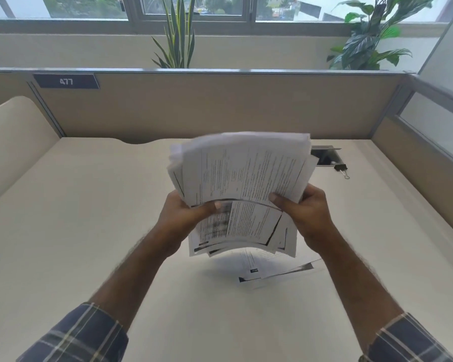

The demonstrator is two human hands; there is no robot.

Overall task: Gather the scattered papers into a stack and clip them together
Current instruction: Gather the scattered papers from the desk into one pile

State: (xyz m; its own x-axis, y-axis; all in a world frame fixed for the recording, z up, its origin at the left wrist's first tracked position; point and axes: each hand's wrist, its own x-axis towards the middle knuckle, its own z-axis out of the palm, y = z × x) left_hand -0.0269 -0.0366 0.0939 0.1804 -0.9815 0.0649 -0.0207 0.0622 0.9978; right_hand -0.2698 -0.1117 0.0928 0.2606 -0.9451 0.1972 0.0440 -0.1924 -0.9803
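Observation:
Both hands hold an uneven bundle of printed papers in the air above the middle of the cream desk. My left hand grips its left edge and my right hand grips its right edge, thumbs on top. The sheets are fanned, misaligned and blurred. A few more printed sheets lie flat on the desk under the bundle. A black binder clip lies on the desk at the far right, apart from both hands.
Beige partition walls close the desk at the back and on both sides. A dark cable opening sits in the desk beside the clip. Potted plants stand behind the partition under the window.

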